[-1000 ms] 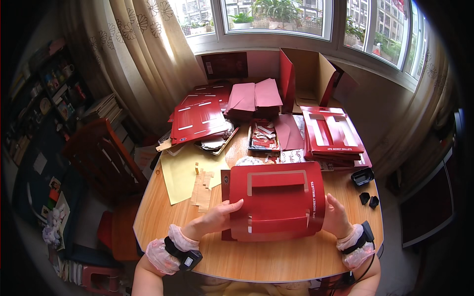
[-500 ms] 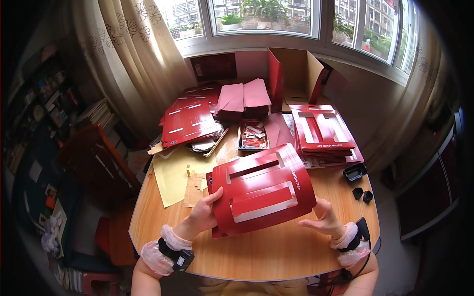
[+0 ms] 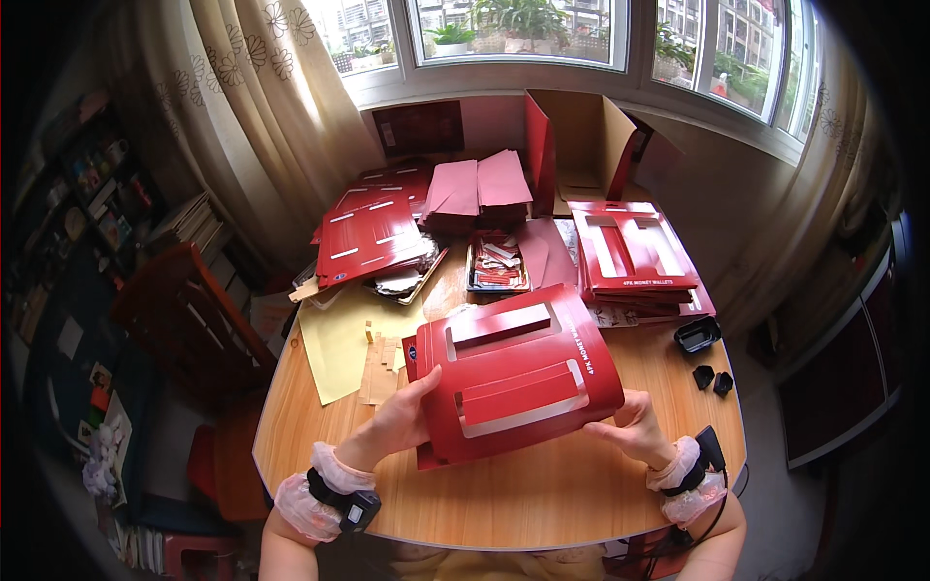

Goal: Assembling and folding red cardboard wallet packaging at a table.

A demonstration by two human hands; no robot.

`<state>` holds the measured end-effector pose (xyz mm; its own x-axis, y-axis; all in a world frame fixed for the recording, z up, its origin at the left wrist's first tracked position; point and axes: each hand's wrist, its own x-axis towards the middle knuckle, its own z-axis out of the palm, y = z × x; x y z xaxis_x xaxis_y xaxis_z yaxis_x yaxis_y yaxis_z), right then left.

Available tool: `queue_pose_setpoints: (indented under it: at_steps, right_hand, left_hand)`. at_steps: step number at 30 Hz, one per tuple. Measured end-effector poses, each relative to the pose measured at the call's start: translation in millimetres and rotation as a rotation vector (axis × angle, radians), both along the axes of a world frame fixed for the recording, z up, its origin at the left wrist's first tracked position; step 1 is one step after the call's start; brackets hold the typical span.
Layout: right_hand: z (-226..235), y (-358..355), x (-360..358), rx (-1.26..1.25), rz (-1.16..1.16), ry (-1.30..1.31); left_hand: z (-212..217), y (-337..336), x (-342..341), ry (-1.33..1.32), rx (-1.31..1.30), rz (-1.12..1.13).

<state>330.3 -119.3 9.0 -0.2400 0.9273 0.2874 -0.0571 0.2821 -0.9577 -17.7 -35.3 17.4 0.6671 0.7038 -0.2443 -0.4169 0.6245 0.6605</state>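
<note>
A red glossy cardboard sleeve (image 3: 599, 395) with two long rectangular cut-out windows is held up at a tilt over the near half of the table. Along its left edge, my left hand (image 3: 397, 424) grips it, thumb on the front and fingers behind. My right hand (image 3: 635, 428) pinches the lower right corner, with the thumb along the bottom edge and the other fingers partly hidden by the card. Red card shows through the windows. To the right lies a stack of similar red sleeves (image 3: 639, 283).
Flat red cards (image 3: 368, 237) are piled at back left, beside pink envelope stacks (image 3: 453, 192). A small tray (image 3: 471, 281) holds red and white pieces. An open cardboard box (image 3: 579, 179) stands behind. Yellow paper (image 3: 329, 358) lies left; a black container (image 3: 697, 335) sits near the right edge.
My right hand has closed onto the sleeve's lower right corner, where its fingers were apart from it before. The sleeve has tilted slightly, and my left hand keeps its grip.
</note>
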Motion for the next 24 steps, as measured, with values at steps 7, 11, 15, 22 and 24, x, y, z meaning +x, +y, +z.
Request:
queue_pose_setpoints:
  at_steps: [7, 11, 15, 22, 24]
  right_hand:
    - [-5.2, -1.5, -6.2, 0.008, -0.023, 0.047]
    - [-4.8, -2.6, -8.5, -0.037, -0.083, 0.087]
    - [-4.5, -0.7, -9.1, -0.087, -0.144, 0.121]
    - [-11.3, -0.1, -2.9, -0.097, -0.231, 0.191]
    - [-10.9, 2.6, -5.0, -0.105, -0.259, 0.260]
  left_hand:
    - [33.6, -6.9, -12.2, 0.175, 0.164, -0.059]
    - [43.2, -10.6, -8.1, 0.149, 0.243, 0.050]
    - [38.9, -9.5, -17.0, 0.397, 0.501, 0.094]
    - [35.1, -9.9, -9.7, 0.604, 1.001, 0.184]
    - [28.4, -12.7, -5.5, 0.616, 1.103, 0.231]
